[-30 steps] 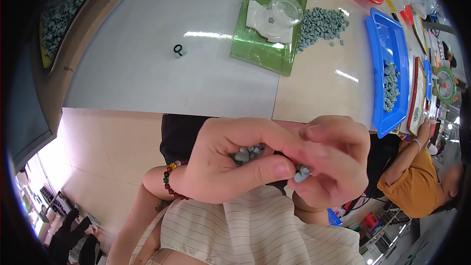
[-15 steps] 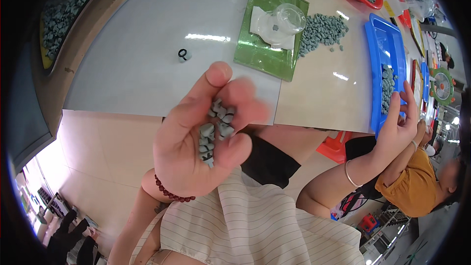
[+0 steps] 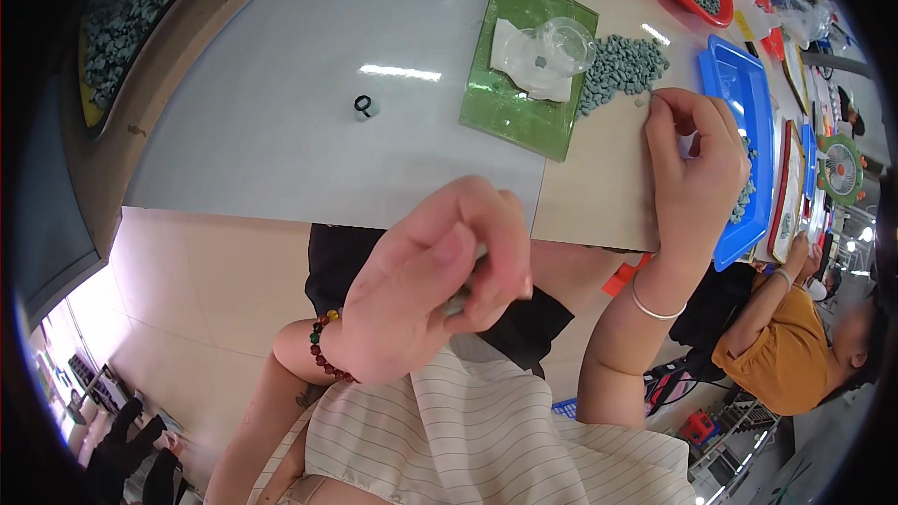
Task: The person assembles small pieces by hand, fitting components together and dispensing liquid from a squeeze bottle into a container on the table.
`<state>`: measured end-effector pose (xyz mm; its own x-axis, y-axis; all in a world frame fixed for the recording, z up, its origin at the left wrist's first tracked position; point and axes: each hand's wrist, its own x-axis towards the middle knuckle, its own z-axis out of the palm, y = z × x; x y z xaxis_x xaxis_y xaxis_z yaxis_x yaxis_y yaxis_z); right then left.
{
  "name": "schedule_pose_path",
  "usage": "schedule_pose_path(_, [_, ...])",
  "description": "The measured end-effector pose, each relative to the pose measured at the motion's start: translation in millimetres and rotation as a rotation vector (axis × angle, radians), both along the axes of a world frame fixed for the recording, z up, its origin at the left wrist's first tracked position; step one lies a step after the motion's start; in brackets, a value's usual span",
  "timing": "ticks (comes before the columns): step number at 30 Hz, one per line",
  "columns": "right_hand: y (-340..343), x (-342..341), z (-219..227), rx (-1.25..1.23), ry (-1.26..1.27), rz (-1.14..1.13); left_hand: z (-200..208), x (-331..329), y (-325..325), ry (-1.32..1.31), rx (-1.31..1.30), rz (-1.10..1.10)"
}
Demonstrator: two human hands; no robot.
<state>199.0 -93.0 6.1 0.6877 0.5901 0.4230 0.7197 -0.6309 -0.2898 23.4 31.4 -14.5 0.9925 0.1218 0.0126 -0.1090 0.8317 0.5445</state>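
Observation:
My left hand (image 3: 440, 271) is curled closed above the table's near edge. Small grey-green pieces (image 3: 458, 301) show between its fingers, mostly hidden. Over the table at the right, my right hand (image 3: 697, 154) has thumb and forefinger pinched together, beside a loose pile of similar grey-green pieces (image 3: 622, 70). Whatever is in the pinch, if anything, is too small to make out. Left of the pile lies a green slab (image 3: 524, 126) bearing a white sheet (image 3: 510, 51) and a clear round cup (image 3: 569, 42). A small pale piece with a black ring (image 3: 365, 108) sits alone on the grey surface.
A blue tray (image 3: 720, 61) with more pieces stands at the right, partly behind my right hand. Beyond it are a red basin (image 3: 718, 17) of pieces and a green fan (image 3: 842, 170). A co-worker in an orange top (image 3: 772, 351) sits at right. Another full container (image 3: 140, 28) stands far left.
My left hand has turned over and closed around the pieces that lay in its open palm. My right hand has moved left from the blue tray to beside the pile, its fingers now pinched.

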Motion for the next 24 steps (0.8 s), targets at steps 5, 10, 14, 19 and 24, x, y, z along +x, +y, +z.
schedule_pose_path(5, [-6, -37, 9, 0.484, 0.363, 0.251, 4, 4, -8, 0.118, 0.071, -0.134])
schedule_pose_path(10, [-3, -81, 3, 0.625, 0.502, 0.452, -1, 4, -4, -0.006, 0.358, -0.12])
schedule_pose_path(14, [-8, -84, -4, 0.527, 0.239, 0.431, -5, 5, -1, 0.001, 0.525, -0.07])
schedule_pose_path(19, [-15, -83, 11, 0.462, 0.272, 0.518, -4, 4, -3, -0.059, 0.667, 0.063])
schedule_pose_path(24, [-13, -85, 12, 0.531, 0.457, 0.484, -6, 5, -3, -0.107, 0.737, 0.155])
